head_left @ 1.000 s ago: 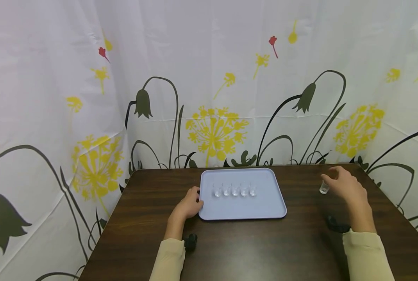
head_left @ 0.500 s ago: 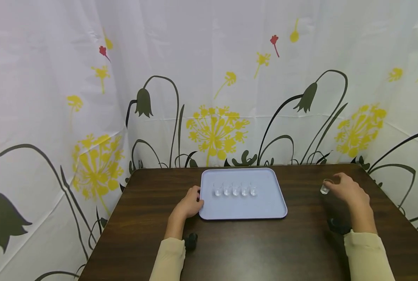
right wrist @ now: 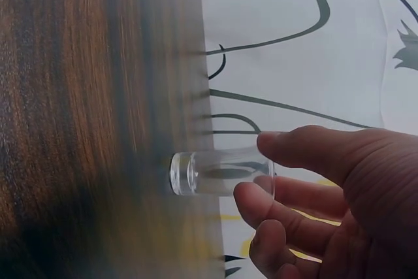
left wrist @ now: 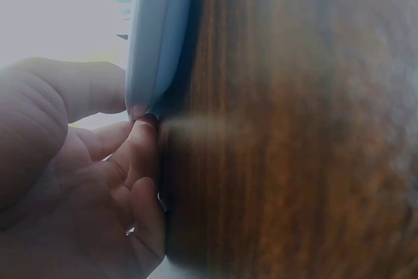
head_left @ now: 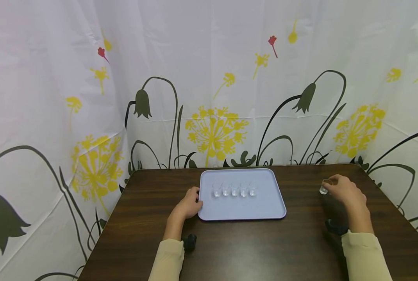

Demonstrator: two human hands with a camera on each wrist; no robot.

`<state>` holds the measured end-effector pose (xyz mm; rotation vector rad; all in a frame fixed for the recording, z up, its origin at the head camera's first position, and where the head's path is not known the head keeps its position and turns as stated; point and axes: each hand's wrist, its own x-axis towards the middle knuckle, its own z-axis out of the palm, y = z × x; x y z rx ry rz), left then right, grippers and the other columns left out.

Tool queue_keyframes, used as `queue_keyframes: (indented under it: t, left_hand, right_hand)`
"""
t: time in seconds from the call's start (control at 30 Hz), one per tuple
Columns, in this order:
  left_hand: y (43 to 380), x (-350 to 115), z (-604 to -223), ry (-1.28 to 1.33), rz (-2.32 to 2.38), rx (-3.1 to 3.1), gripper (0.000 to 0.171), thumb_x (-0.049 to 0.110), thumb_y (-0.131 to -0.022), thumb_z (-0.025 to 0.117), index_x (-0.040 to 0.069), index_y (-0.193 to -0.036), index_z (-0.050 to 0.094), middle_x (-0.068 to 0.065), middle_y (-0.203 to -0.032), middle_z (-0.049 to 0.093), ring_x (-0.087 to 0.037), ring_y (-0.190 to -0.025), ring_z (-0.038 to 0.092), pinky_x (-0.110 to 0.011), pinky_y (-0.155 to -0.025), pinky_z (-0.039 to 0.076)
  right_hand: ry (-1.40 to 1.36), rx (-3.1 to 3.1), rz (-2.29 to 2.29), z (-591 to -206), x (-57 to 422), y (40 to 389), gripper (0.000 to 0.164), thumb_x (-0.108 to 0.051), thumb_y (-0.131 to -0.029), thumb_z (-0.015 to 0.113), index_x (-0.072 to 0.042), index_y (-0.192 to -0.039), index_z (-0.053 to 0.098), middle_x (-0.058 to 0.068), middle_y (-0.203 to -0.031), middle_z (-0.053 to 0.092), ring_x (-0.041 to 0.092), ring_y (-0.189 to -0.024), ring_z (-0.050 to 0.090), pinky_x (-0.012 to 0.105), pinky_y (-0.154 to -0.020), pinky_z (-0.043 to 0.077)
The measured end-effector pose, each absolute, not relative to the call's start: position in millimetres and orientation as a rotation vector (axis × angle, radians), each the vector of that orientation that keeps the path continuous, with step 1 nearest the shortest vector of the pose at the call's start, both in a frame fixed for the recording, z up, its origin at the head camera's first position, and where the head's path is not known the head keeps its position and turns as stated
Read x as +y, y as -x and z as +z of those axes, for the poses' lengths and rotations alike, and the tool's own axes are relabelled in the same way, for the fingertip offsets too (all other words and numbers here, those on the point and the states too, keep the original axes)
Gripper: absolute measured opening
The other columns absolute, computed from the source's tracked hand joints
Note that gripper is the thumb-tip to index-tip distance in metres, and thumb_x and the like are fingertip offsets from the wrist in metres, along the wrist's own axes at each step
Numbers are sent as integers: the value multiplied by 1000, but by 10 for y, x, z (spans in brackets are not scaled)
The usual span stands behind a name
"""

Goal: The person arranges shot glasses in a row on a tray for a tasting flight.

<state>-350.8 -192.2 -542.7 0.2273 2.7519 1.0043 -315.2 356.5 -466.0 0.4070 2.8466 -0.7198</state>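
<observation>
A pale blue tray lies on the dark table, with several clear shot glasses standing in a row on it. My left hand grips the tray's left edge; in the left wrist view the thumb is on the rim and the fingers are bent against its outer side and underside. Farther right, my right hand pinches a single clear shot glass near its rim between thumb and fingers. In the right wrist view this shot glass shows its thick base close to the tabletop.
The brown wood-grain table ends at a white curtain printed with flowers, close behind the tray. Dark wrist mounts sit under both forearms.
My right hand has come down onto the shot glass, and its thumb and fingers have closed near the rim. The left hand and the tray stay as they were.
</observation>
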Motion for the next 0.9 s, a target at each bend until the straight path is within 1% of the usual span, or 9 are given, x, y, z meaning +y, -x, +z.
queue_keyframes:
  t: [0.2,0.3,0.33,0.37,0.5,0.6,0.7,0.77,0.9]
  left_hand:
    - [3353,-1873,-5212,-184,1037,2737,55,13,-100,57,-7,-149,44,-26,-138,53,-37,-119,59,-58,-108,47]
    - [3305,-1852,-5152,-187,1023,2743,54,12,-100,57,-7,-150,44,-28,-142,52,-38,-122,59,-58,-110,46]
    - [3304,-1852,-5153,-197,1005,2759,54,13,-100,56,-6,-149,45,-27,-141,52,-37,-121,59,-57,-109,47]
    - [3307,-1846,-5147,-187,1020,2749,54,12,-101,56,-7,-149,45,-27,-143,51,-38,-123,58,-58,-110,46]
    - [3415,-1873,-5286,-187,1036,2760,55,15,-99,57,-4,-150,45,-24,-141,53,-35,-120,59,-58,-108,47]
    - [3492,-1886,-5385,-173,1060,2757,57,16,-99,56,-2,-152,45,-22,-140,53,-35,-121,59,-58,-109,46]
    - [3489,-1888,-5357,-179,1057,2758,56,18,-100,57,-1,-152,45,-21,-140,54,-35,-120,60,-57,-107,47]
    - [3485,-1893,-5351,-195,1035,2765,56,18,-100,56,-2,-151,45,-22,-138,54,-35,-117,61,-56,-104,48]
    - [3387,-1875,-5234,-192,1015,2746,55,16,-102,57,-4,-150,43,-24,-136,53,-38,-117,60,-58,-104,48]
  right_hand:
    - [-396,2866,-709,-4665,3530,3182,73,-46,-106,58,3,-157,40,41,-153,46,66,-128,50,75,-92,44]
    - [-397,2871,-718,-4671,3513,3188,72,-44,-106,59,4,-157,40,41,-152,46,66,-128,50,74,-91,44]
    - [-396,2872,-722,-4674,3511,3186,72,-43,-106,60,4,-157,40,41,-152,46,66,-128,51,74,-91,45]
    - [-398,2871,-729,-4678,3509,3183,72,-43,-106,60,5,-156,40,42,-152,46,66,-127,51,73,-90,45]
    - [-397,2880,-748,-4689,3493,3162,70,-39,-106,60,8,-154,40,43,-149,48,65,-125,53,71,-88,48]
    - [-406,2889,-746,-4687,3467,3155,68,-37,-106,60,8,-154,41,43,-149,48,65,-124,54,70,-87,48]
    - [-417,2892,-733,-4670,3431,3154,67,-36,-106,59,7,-154,42,43,-149,48,64,-122,55,69,-86,48]
    - [-418,2898,-721,-4654,3405,3154,65,-36,-105,59,7,-153,43,42,-147,49,62,-119,57,67,-84,49]
    - [-398,2921,-719,-4644,3350,3153,62,-33,-104,57,8,-150,47,42,-143,54,60,-114,61,64,-80,50]
